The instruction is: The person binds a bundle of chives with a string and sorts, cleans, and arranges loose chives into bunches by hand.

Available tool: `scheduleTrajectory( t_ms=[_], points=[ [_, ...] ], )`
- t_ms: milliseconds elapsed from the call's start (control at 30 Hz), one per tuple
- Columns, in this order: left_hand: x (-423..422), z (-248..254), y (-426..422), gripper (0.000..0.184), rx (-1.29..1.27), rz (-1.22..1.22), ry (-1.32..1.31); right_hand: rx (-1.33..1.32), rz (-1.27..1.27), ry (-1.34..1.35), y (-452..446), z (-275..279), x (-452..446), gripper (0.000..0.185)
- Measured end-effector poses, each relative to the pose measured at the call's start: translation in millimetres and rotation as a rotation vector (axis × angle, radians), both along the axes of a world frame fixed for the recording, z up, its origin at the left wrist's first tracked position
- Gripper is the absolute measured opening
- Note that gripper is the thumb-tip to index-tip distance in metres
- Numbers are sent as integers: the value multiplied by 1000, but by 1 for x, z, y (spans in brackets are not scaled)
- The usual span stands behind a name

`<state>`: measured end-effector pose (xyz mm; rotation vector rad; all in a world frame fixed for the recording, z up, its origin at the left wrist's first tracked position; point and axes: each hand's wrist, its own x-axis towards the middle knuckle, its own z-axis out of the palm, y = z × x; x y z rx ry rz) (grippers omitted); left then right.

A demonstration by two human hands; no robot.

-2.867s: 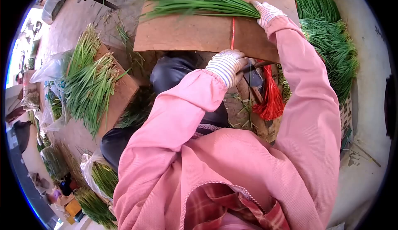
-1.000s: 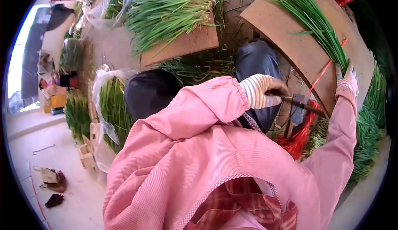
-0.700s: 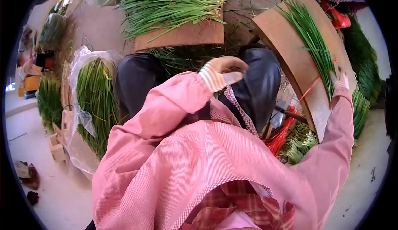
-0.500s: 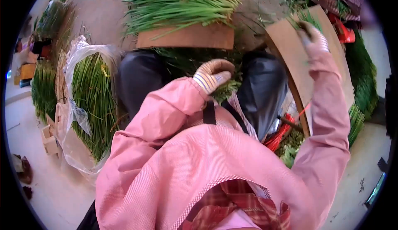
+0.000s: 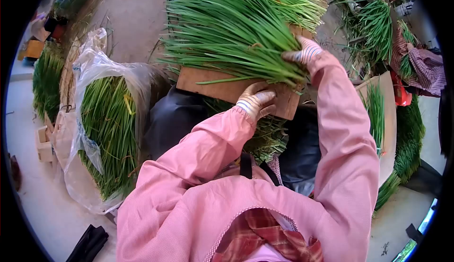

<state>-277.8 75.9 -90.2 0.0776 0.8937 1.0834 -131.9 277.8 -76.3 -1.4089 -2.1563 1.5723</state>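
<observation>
A thick layer of garlic chives (image 5: 231, 35) lies across a wooden board (image 5: 203, 83) in front of me, leaves pointing left and stem ends to the right. My right hand (image 5: 305, 52), in a striped glove, is closed on the stem ends of the near chives. At the board's near edge is my left hand (image 5: 257, 100), also gloved. Its fingers are bent and a little apart, with nothing visible in them. Loose chive trimmings (image 5: 267, 139) lie below it between my knees.
A clear plastic bag (image 5: 142, 85) full of chives stands at my left. On the right, a second board (image 5: 390, 120) carries a few chives (image 5: 374, 115). More chives (image 5: 373, 23) lie at the far right, near another person's checked sleeve (image 5: 425, 68).
My right hand has moved left from the side board to the chives in front. My left hand has shifted slightly right and down, its fingers less curled. The view has turned.
</observation>
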Motion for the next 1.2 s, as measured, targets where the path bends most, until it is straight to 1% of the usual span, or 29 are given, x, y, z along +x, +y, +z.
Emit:
scheduleTrajectory(
  t_ms=[33,100,133,167,233,300,367,400,433,500,533,567,633,667,700,733,767,800,833,867,900,967,1000,1033,1067,1100,1133,1167,1200],
  points=[
    [1,5,1,53,-26,9,-7,-63,30,-13,-16,1,-4,80],
    [1,16,4,52,-24,29,-56,456,156,-417,-59,32,-25,71],
    [2,20,3,52,-28,46,-97,606,162,-603,-84,50,-36,65],
    [1,24,3,51,-15,55,-118,742,145,-590,-100,40,-34,63],
    [2,21,4,50,-21,79,-106,936,143,-441,-122,32,-33,62],
    [-1,23,3,48,-16,90,-153,868,162,-428,-130,29,-37,66],
    [0,21,6,47,-66,114,-101,772,183,-346,-136,36,-40,72],
    [-2,18,5,44,-32,67,-156,728,190,-286,-133,44,-42,80],
    [-1,12,6,40,-44,84,-160,580,160,-217,-125,42,-37,90],
    [-1,9,4,38,18,135,-195,575,-11,-168,-113,21,-28,101],
    [-3,5,3,38,20,142,-203,564,5,-243,-111,25,-32,108],
    [-6,1,2,38,-19,128,-181,562,10,-248,-112,27,-35,108],
    [-9,-3,4,38,-59,110,-159,541,159,-670,-112,34,-44,108],
    [-10,-4,4,38,-96,168,-124,639,141,-654,-116,34,-45,103],
    [-11,-4,5,39,-138,223,-89,633,144,-656,-114,32,-45,103],
    [-12,-9,10,40,-188,217,-9,555,92,-572,-109,27,-43,100],
    [-13,2,9,44,-150,265,34,474,38,-490,-103,21,-39,97],
    [-16,-3,13,48,-87,232,127,383,37,-318,-95,7,-29,90],
    [-18,-8,21,51,-13,197,220,382,27,-322,-91,1,-26,90],
    [-20,23,16,56,88,270,262,213,-39,-77,-85,-1,-25,89],
    [-18,23,18,56,92,263,260,42,-103,170,-81,-3,-21,88],
    [-14,23,19,58,344,389,242,-109,-103,329,-86,29,-21,86],
    [-18,23,20,59,300,352,231,-177,-85,384,-83,34,-19,85],
    [-22,25,21,56,347,378,166,-245,-68,441,-80,35,-14,84],
    [-24,28,17,54,213,340,101,-175,-35,357,-75,30,-12,78],
    [-28,32,12,52,78,301,39,-7,-9,102,-73,27,-9,70],
    [-33,28,11,49,6,261,40,-3,-39,69,-71,22,-9,63],
    [-35,25,7,49,34,262,25,-3,-72,37,-67,16,-10,56],
    [-37,23,4,49,14,252,68,-118,-171,97,-63,11,-9,46]
  ],
)
